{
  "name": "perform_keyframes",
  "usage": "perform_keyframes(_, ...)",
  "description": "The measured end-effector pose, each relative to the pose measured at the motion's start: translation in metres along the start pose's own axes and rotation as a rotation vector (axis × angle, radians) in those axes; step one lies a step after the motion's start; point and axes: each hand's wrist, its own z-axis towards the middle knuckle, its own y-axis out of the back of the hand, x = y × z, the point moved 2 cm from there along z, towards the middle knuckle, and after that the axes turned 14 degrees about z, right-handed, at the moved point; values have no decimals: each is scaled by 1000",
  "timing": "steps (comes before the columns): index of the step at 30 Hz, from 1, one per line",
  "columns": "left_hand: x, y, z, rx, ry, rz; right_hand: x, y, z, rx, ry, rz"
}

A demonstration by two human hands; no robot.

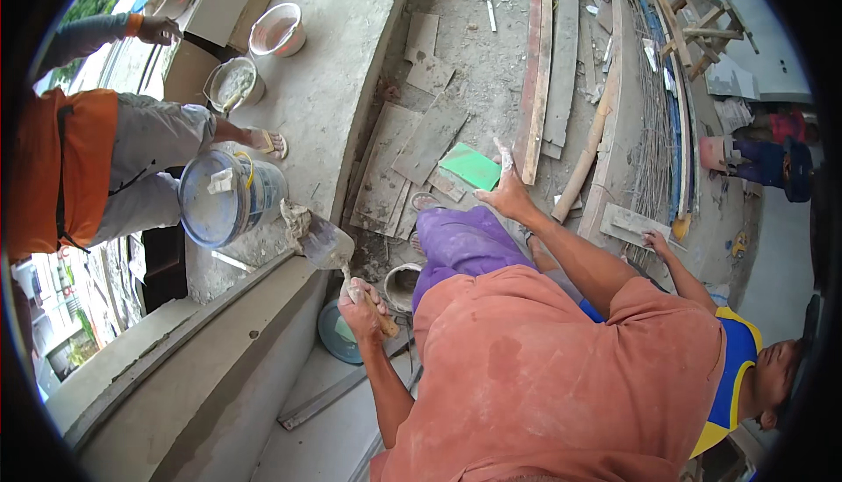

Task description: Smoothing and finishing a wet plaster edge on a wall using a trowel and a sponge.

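Observation:
My left hand is closed around the wooden handle of a trowel. Wet grey mortar clings to the far end of its blade, beside a large paint bucket. Farther right, my right hand is at the edge of a flat green rectangular board, gripping it with the thumb along the near side and a finger stretched past it. Whether the board has a handle underneath is hidden. Grey mortar smears both hands. Below the trowel stand a small mortar bucket and a blue-green basin.
A person in orange stands left, by the lidded paint bucket. Two more buckets sit on the ledge. At right, another person's hand is at a long flat board. Planks and rods lie beyond.

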Motion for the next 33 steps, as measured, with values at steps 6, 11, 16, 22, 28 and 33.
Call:
perform_keyframes(6,-41,-63,47,56,-184,124,67,-28,-16,58,228,141)
perform_keyframes(11,-78,-143,89,117,-227,36,86,8,29,-21,501,43)
perform_keyframes(16,-123,-246,140,177,-282,-15,91,73,98,-71,626,-3)
perform_keyframes(22,-190,-409,190,265,-178,-78,94,186,213,-5,726,-104)
perform_keyframes(28,-266,-513,227,256,-205,-101,136,274,320,113,745,-95)
perform_keyframes(33,-319,-557,281,332,-196,-135,115,313,429,254,3,1031)
